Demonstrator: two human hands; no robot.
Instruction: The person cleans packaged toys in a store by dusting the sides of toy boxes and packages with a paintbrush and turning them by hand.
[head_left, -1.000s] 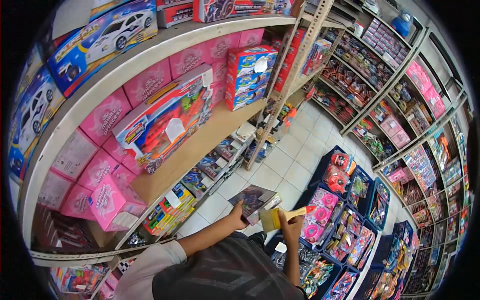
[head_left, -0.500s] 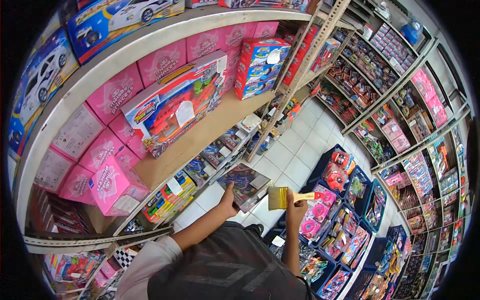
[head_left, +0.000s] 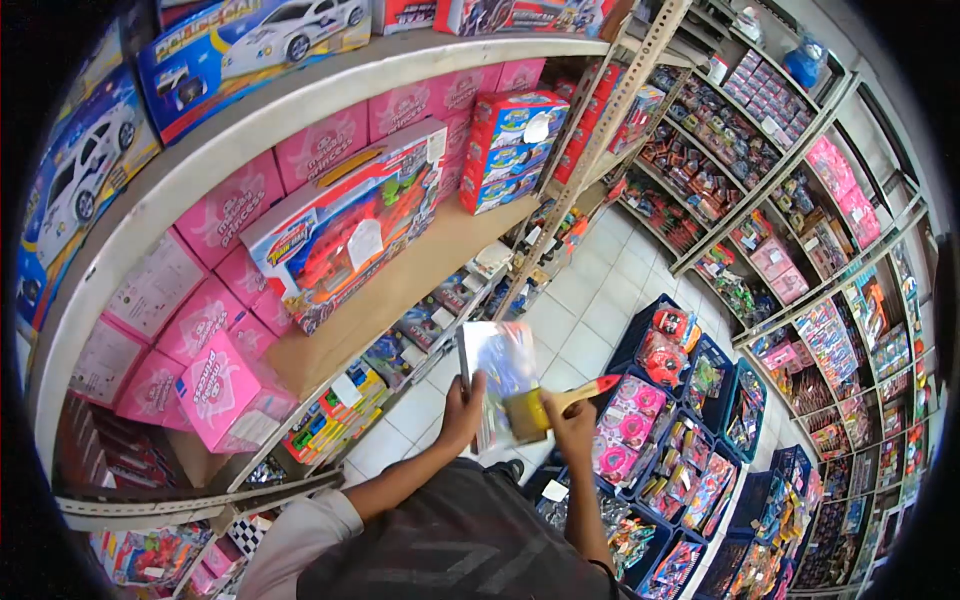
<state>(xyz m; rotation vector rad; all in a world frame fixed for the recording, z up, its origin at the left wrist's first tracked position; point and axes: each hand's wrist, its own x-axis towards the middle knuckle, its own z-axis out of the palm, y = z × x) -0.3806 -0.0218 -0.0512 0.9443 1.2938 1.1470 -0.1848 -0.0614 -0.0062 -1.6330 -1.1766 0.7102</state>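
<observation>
In my left hand (head_left: 460, 412) is a flat toy box (head_left: 497, 365), gripped by its left edge with the thumb on the front. Glare and blur wash out much of its shiny face. My right hand (head_left: 574, 432) is closed round the handle of a wide paintbrush (head_left: 526, 417), whose red tip points up to the right. The bristles overlap the lower right of the box; whether they touch it I cannot tell.
On the shelf (head_left: 400, 265) to the left stand pink boxes (head_left: 225, 385), a large train toy box (head_left: 350, 230) and stacked blue-red boxes (head_left: 512, 150). Blue crates (head_left: 625, 345) of packaged toys sit on the tiled floor (head_left: 590, 300). Filled racks (head_left: 745, 175) line the right.
The toy box has been tipped more upright, and its face now catches the light. My right hand has brought the paintbrush left and slightly down, over the box.
</observation>
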